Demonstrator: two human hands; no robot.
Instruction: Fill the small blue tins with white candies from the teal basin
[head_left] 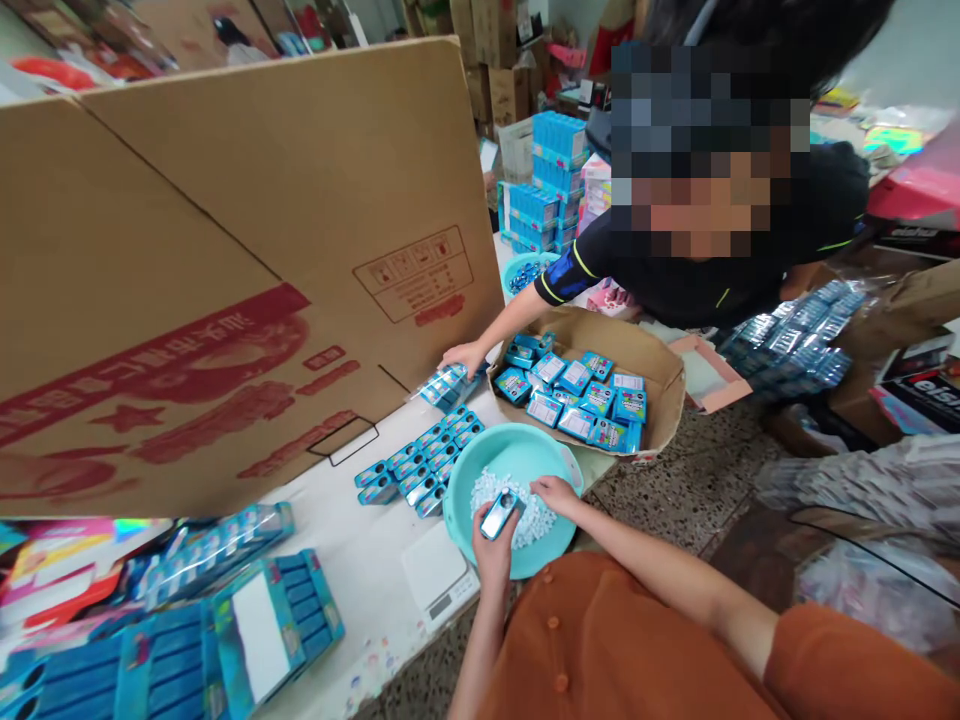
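Note:
My left hand [491, 545] is closed round a small blue case [500, 514], held over a teal bowl [480, 470] of small white pieces [536, 522]. My right hand [553, 492] reaches into the bowl with its fingers pinched on the white pieces. Left of the bowl, rows of small blue cases [427, 462] lie on the white table [360, 560].
A big cardboard sheet [225, 270] stands at the left. A person in a dark shirt leans in opposite, one hand [461, 355] on a packet by a cardboard tray [660, 370] of blue packs. Blue display boxes [180, 650] lie near left; stacked blue boxes [555, 170] stand behind.

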